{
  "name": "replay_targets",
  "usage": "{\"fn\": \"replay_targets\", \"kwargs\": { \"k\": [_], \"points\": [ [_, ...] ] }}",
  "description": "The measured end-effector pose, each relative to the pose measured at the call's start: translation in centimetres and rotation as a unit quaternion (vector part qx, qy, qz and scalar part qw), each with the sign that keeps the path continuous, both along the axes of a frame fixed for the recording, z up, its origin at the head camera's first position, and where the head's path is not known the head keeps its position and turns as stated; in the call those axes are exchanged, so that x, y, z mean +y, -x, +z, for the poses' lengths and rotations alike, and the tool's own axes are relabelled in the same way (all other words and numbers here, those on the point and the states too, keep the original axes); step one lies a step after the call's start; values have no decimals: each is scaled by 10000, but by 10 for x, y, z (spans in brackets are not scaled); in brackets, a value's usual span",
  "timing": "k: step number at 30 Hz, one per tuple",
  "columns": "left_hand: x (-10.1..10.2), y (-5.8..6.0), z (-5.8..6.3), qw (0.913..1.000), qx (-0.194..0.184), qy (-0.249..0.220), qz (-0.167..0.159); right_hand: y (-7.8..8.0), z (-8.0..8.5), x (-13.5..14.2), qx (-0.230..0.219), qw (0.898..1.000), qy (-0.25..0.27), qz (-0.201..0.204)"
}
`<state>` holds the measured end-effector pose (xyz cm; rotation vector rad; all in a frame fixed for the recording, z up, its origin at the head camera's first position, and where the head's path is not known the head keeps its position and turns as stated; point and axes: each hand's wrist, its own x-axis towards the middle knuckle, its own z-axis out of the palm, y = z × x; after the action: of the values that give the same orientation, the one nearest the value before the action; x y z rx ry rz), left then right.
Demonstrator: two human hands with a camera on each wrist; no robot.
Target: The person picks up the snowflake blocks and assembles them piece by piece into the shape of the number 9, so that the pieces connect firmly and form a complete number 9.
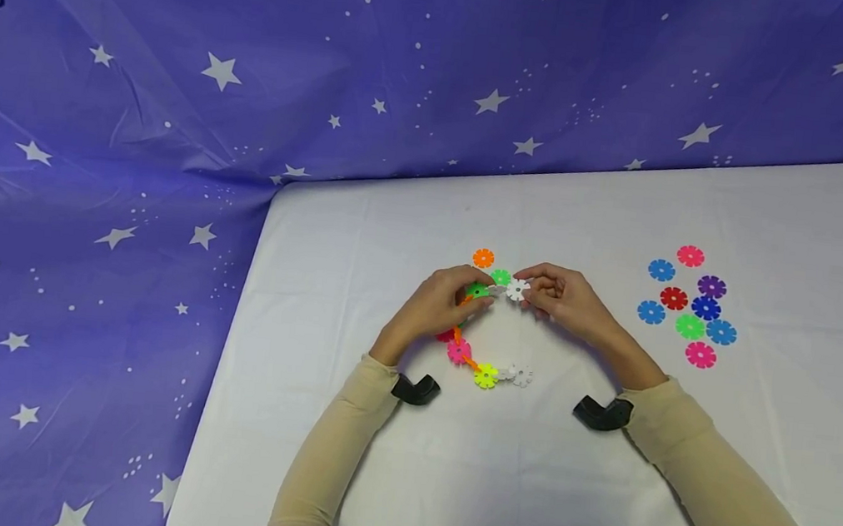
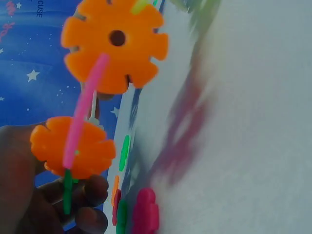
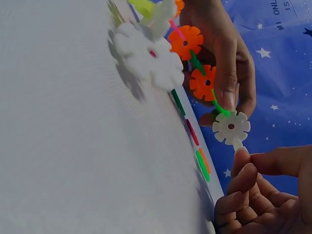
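A curved chain of slotted flower-shaped plastic discs runs from my left hand [image 1: 439,302] toward the front of the table. Its links include a pink disc [image 1: 459,351], a yellow disc [image 1: 486,376], orange discs [image 2: 117,39] and, at the front end, a white disc [image 3: 151,56]. Up at the far end, my left fingers pinch the chain around a green disc [image 1: 477,290], joined to a white disc [image 3: 231,126]. Thumb and fingers of my right hand [image 1: 567,301] pinch another white disc [image 1: 518,290], edge-on in the right wrist view and meeting the first one's rim.
Just beyond the hands lie a loose orange disc [image 1: 483,258] and a green disc [image 1: 500,277]. A red disc [image 1: 444,335] is partly hidden beside the chain. Several loose discs, among them a purple disc [image 1: 711,287], are spread to the right on the white tablecloth [image 1: 492,486].
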<state>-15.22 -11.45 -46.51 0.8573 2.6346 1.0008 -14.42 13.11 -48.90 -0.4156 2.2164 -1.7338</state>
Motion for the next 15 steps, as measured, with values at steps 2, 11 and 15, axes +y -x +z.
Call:
{"fn": "replay_targets", "kwargs": {
  "k": [2,11,15],
  "points": [
    [1,0,0,10000,48,-44,-38,0,0,1,18,9999,85,65],
    [2,-1,0,9999,27,-166,15,0,5,0,-291,9990,340,6],
    [3,-1,0,9998,-23,-199,49,-1,5,0,-345,9987,379,22]
  ]
}}
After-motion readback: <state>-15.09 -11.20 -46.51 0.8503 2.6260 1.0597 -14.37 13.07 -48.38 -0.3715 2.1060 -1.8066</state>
